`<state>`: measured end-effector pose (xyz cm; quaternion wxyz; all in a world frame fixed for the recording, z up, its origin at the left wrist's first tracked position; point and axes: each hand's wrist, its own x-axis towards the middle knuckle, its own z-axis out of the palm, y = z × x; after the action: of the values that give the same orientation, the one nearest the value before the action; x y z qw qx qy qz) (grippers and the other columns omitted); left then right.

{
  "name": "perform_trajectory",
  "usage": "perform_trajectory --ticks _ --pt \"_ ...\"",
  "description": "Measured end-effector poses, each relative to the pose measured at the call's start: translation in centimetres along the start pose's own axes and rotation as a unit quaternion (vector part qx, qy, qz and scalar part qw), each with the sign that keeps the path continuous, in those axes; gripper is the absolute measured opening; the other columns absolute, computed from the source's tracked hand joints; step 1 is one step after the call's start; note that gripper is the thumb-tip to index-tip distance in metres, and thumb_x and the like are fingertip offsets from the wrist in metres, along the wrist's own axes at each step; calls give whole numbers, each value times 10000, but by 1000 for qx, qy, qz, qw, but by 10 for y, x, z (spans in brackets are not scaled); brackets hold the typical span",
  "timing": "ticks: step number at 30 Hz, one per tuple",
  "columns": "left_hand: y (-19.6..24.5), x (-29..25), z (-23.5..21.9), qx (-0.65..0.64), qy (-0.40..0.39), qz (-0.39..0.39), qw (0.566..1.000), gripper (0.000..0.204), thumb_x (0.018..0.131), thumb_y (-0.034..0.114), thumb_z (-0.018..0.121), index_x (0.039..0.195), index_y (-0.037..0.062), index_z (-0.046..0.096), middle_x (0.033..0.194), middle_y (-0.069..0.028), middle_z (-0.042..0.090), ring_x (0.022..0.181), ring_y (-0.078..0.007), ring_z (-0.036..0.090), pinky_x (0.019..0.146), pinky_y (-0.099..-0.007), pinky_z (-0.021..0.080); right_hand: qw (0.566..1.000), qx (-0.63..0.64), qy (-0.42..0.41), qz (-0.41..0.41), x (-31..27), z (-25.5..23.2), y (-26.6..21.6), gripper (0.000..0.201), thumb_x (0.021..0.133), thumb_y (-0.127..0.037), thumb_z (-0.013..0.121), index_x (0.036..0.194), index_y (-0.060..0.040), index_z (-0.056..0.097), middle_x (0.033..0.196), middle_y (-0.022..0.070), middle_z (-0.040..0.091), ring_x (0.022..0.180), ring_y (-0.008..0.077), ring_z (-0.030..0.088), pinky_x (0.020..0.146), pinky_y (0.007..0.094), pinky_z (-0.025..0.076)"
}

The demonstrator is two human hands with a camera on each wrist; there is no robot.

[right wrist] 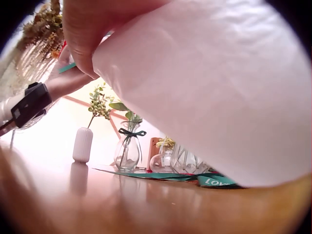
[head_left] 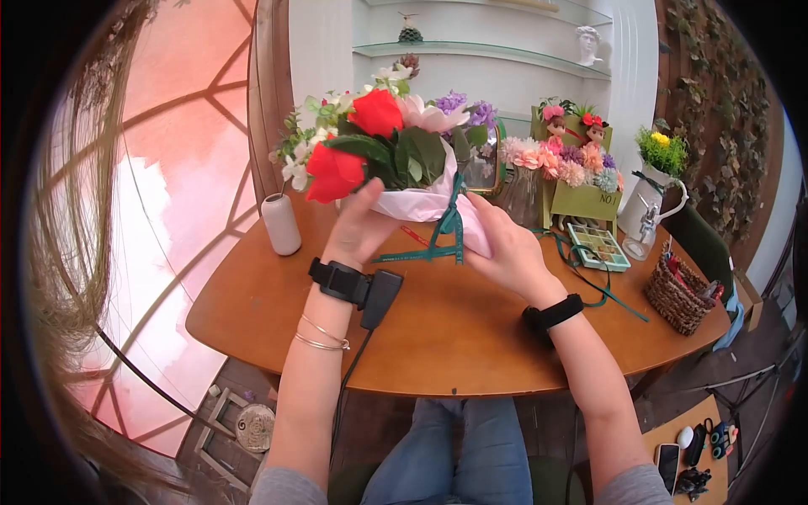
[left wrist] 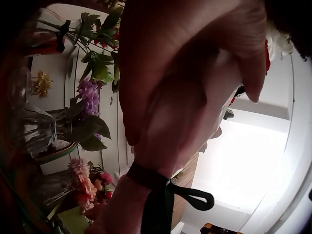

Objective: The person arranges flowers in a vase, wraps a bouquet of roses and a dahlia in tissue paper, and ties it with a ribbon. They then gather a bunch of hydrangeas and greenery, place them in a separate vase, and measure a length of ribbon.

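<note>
A bouquet with red blooms (head_left: 378,114), white and purple flowers is held tilted above the table, its pale pink wrapping paper (head_left: 412,204) tied by a green ribbon (head_left: 452,220) with hanging ends. The left hand (head_left: 362,225) grips the wrapped bouquet from the left, under the red flowers; in the left wrist view its fingers curl round the paper (left wrist: 180,114). On the right, the right hand (head_left: 511,252) holds the paper's lower end, thumb on top. In the right wrist view the white paper (right wrist: 209,87) fills much of the frame, with the right hand's fingers (right wrist: 90,29) at its edge.
A white vase (head_left: 281,225) stands at the table's left. To the right are a green flower box (head_left: 581,204), a small tray (head_left: 598,247), loose green ribbon (head_left: 608,295), a glass bottle (head_left: 639,240), a white pitcher (head_left: 648,198) and a wicker basket (head_left: 678,295). Glass shelves (head_left: 480,52) are behind.
</note>
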<state>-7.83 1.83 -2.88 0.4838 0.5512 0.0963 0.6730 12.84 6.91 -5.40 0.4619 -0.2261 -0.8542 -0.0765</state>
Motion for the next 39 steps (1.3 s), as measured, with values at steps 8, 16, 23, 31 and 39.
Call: perform_trajectory --ticks 8,16,23,31,39 --pt "49 -76 -3 53 141 117 982 535 797 233 540 1245 56 306 1248 -89 380 1138 -255 372 974 -427 264 998 21 -51 -27 -1 -10 -25 695 613 -347 629 1207 -95 372 862 111 557 685 270 573 568 356 458" --pt "113 -163 -39 78 309 159 934 478 820 279 483 1215 45 351 1207 -109 426 1100 -282 414 941 -443 309 989 45 -116 -76 -15 6 -36 516 706 -485 543 993 -57 523 707 93 576 659 254 574 555 347 446" --pt "139 -181 -118 18 470 -2 882 397 833 165 455 1183 8 353 1190 -171 415 1110 -333 390 927 -500 314 988 14 -155 -11 -15 12 -22 427 782 -433 474 669 -27 543 627 120 554 636 274 557 553 371 433" --pt "151 -180 -152 55 486 -54 871 405 850 189 438 1178 -22 330 1168 -206 426 1073 -341 424 922 -492 326 980 28 -190 50 -13 12 -22 375 776 -367 502 625 -27 548 585 121 539 605 286 542 534 376 425" --pt "159 -159 -180 110 514 -157 836 417 848 112 436 1196 -54 276 1196 -239 360 1092 -348 403 911 -472 367 975 28 -214 61 -14 11 -20 366 773 -352 505 622 -22 556 580 128 540 602 292 544 534 378 430"
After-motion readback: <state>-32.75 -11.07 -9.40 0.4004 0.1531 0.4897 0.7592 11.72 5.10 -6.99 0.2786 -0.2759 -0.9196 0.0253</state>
